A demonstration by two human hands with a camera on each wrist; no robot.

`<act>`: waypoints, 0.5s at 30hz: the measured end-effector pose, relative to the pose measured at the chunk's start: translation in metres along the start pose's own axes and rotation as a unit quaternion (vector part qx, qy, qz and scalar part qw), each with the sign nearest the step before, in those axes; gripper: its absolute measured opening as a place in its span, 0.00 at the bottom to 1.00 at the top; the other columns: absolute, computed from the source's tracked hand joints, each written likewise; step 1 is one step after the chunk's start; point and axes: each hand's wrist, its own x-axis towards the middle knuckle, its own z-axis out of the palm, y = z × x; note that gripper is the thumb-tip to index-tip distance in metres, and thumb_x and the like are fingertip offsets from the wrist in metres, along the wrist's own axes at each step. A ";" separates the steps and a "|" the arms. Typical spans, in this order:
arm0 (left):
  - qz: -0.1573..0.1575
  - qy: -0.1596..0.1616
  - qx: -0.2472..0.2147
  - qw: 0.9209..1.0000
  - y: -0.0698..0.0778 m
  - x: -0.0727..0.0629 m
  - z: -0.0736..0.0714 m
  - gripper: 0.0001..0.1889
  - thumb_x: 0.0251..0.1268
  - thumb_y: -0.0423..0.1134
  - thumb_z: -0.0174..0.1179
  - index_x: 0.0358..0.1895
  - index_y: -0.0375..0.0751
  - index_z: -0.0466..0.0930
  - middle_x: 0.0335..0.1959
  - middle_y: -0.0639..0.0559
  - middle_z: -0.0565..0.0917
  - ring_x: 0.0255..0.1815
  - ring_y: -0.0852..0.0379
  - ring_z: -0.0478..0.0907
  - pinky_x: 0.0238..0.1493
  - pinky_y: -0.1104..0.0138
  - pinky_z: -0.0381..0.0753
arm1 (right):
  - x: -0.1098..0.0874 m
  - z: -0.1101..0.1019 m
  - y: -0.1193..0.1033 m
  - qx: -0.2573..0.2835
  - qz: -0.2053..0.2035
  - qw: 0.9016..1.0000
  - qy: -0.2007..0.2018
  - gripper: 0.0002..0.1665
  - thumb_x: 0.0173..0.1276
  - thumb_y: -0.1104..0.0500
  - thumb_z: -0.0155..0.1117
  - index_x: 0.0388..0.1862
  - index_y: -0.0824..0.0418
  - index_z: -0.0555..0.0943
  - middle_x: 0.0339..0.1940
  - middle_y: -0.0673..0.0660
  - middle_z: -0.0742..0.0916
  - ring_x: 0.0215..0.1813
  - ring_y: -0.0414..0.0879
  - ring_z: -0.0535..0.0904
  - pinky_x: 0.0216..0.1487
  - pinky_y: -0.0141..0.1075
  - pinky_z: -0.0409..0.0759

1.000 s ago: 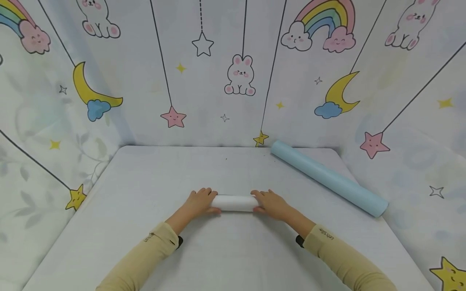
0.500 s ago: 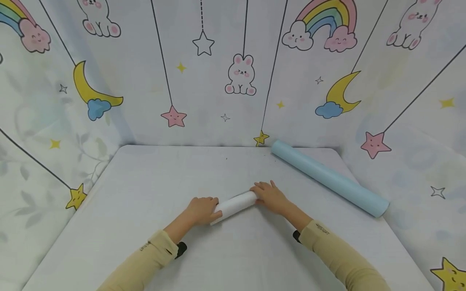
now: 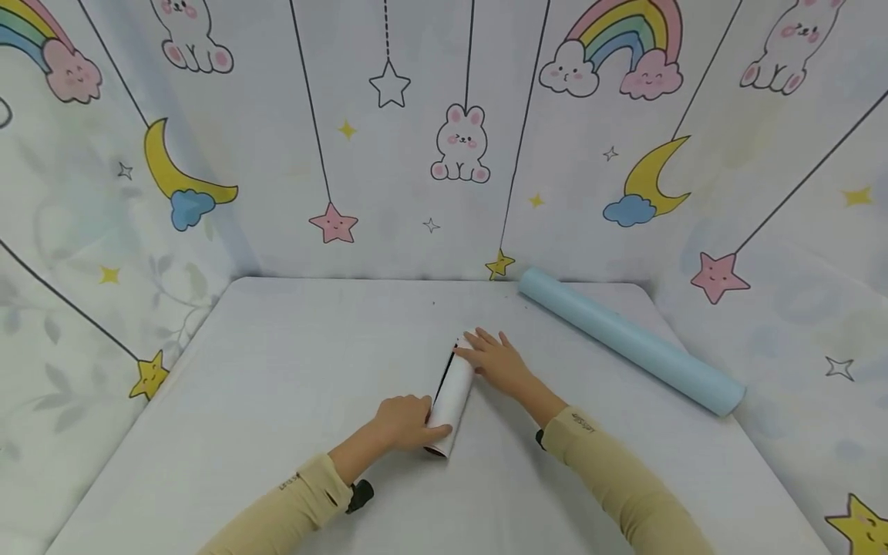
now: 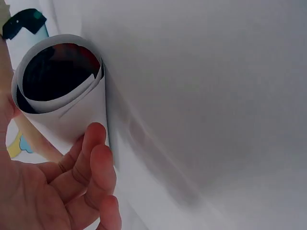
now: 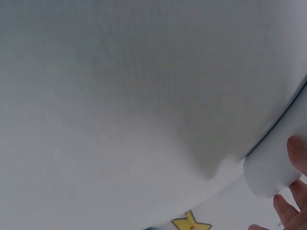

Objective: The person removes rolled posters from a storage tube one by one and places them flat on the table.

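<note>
A white paper roll (image 3: 452, 399) lies slanted on the table, its far end tipped slightly right. Its dark inner side shows at the near open end (image 4: 60, 72) and along a seam. My left hand (image 3: 404, 422) grips the near end, with the thumb across the top. In the left wrist view, this hand's fingers (image 4: 102, 160) bend against the roll's side. At the far end, my right hand (image 3: 501, 365) holds the roll. The right wrist view has its thumb (image 5: 297, 152) on the paper and other fingers near the rim, partly cut off by the frame.
A long light-blue roll (image 3: 627, 341) lies diagonally along the table's right side. The white-covered table (image 3: 326, 331) meets a wall (image 3: 388, 169) printed with stars, rabbits, moons and rainbows. Similar printed sheets stand to the left and right.
The white roll has turned from lying crosswise to pointing away from me. My left hand has come nearer and my right hand has moved farther off and leftward, both holding on.
</note>
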 end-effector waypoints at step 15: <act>0.008 -0.019 -0.008 1.000 0.012 -0.003 0.004 0.26 0.61 0.65 0.46 0.20 0.45 0.70 0.14 0.57 0.70 0.15 0.62 0.66 0.16 0.69 0.65 | 0.016 0.006 -0.018 -0.021 -0.019 1.000 -0.009 0.30 0.64 0.61 0.60 0.64 0.44 0.68 0.70 0.53 0.65 0.67 0.52 0.63 0.48 0.45 0.76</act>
